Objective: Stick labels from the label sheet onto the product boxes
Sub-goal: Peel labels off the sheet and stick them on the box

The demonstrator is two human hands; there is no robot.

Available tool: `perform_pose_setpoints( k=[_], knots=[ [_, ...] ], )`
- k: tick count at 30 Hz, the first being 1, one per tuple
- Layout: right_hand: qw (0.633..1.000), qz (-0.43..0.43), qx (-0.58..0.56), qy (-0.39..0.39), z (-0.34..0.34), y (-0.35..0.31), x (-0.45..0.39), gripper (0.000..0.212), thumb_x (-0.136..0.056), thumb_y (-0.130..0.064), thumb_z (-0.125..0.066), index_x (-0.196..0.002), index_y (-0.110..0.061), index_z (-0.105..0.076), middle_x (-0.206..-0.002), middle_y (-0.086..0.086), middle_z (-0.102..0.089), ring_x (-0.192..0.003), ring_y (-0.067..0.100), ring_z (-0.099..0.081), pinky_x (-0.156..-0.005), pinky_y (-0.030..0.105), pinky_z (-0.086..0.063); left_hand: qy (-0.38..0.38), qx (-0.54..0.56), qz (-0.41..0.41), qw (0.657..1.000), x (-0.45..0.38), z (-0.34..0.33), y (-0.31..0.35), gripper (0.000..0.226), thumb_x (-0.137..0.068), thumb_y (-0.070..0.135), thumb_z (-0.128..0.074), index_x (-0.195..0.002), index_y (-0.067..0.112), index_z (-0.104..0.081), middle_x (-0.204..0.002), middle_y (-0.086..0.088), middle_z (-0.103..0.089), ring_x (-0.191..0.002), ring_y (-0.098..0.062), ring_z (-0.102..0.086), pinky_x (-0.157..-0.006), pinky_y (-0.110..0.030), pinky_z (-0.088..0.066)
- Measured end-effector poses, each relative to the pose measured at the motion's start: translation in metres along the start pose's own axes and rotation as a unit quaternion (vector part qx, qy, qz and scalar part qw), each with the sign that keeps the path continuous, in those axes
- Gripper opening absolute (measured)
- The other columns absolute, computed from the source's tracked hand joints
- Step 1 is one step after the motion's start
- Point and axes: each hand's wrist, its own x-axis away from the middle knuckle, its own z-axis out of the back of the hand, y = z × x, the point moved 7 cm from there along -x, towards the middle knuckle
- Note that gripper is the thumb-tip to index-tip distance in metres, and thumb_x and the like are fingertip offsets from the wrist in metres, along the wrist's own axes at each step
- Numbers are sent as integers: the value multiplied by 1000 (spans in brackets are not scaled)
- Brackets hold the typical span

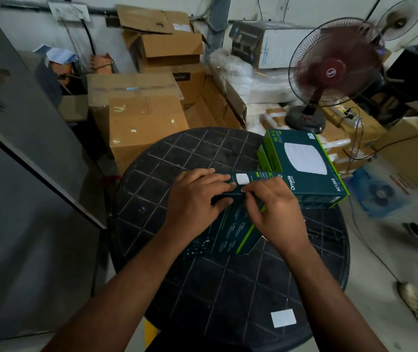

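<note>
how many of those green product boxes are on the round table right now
3, maybe more hidden. One box under both hands at the table's middle; a stack of two at the far right edge, the top box over a lower box that only peeks out.

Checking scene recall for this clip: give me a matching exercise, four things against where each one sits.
Things:
1. fan
2. white square
3. box stack
4. held box

Places:
A. under both hands, mid table
B. near edge of the table
C. floor, beyond the table, to the right
D. far right part of the table

Pairs: 1-C, 2-B, 3-D, 4-A
</note>
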Motion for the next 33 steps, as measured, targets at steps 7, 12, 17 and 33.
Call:
perform_pose_setpoints(
  k=[7,12,17,33],
  knots=[
    [998,34,40,-47,-4,-1,-8,13,-94,-14,-61,-98,-6,-70,-88,8,-68,-82,29,-59,-72,45,-51,-3,3,9,1000,-3,-2,-4,31,-85,46,-73,-114,35,-74,-126,18,-68,-120,-14,-58,-94,-33,-37],
    [994,48,57,-75,-13,0,-8,12,-95,-15,-60,-99,-8,-70,-93,6,-65,-85,28,-56,-72,46,-50,-7,3,13,1000,-3,-3,-6,32,-84,45,-73,-115,36,-73,-126,19,-68,-122,-14,-57,-95,-32,-36],
    [991,82,50,-91,-13,1,-9,19,-97,-14,-56,-105,-8,-71,-100,6,-68,-87,29,-57,-73,47,-50,-4,9,13,1000,-4,-4,-7,31,-84,46,-74,-113,36,-73,-126,19,-68,-121,-14,-57,-94,-34,-39],
    [989,-5,-102,-111,-7,25,-26,7,-82,-27,-82,-85,-21,-78,-90,-9,-70,-86,12,-65,-71,39,-56,-12,13,28,999,0,0,-2,35,-78,39,-81,-112,33,-74,-124,17,-69,-121,-14,-58,-95,-37,-41]
  ],
)
